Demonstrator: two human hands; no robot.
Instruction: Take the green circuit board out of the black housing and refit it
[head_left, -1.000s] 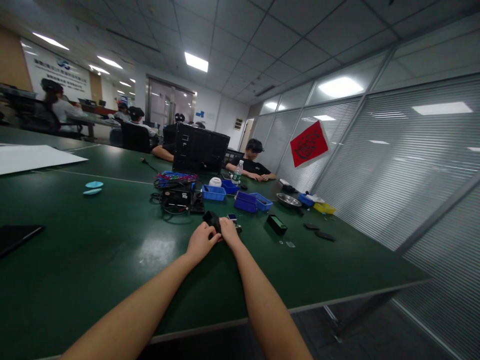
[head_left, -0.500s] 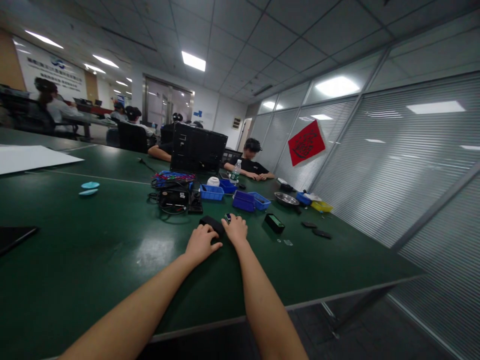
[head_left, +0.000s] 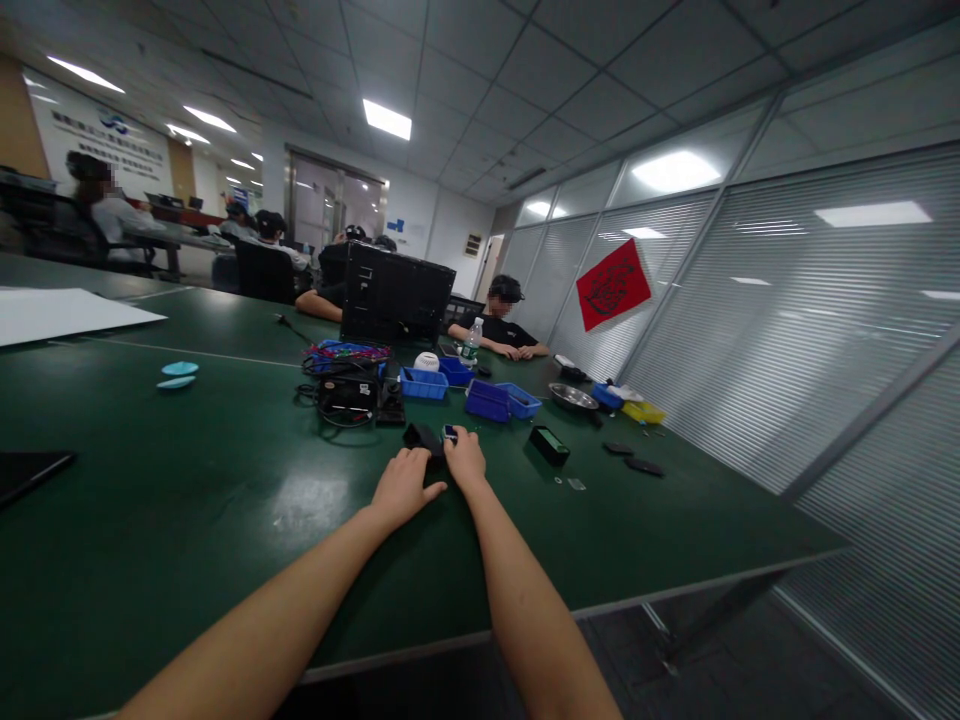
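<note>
Resting close together on the green table [head_left: 187, 500], the left hand [head_left: 405, 487] and right hand [head_left: 465, 462] both touched a black part [head_left: 421, 437] lying between them — whether either truly gripped it I could not tell. A small blue-faced piece [head_left: 450, 433] sat at the right fingertips, perhaps pinched. Beyond stood blue bins [head_left: 424, 383], a black box [head_left: 551, 445] and a steel bowl [head_left: 574, 398] — a co-worker [head_left: 502, 325] sat farther off.

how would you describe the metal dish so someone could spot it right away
On the long green table, follow the row of blue bins rightward. The metal dish sits near the yellow tray. It is the only round, shiny silver thing among square plastic containers.
</note>
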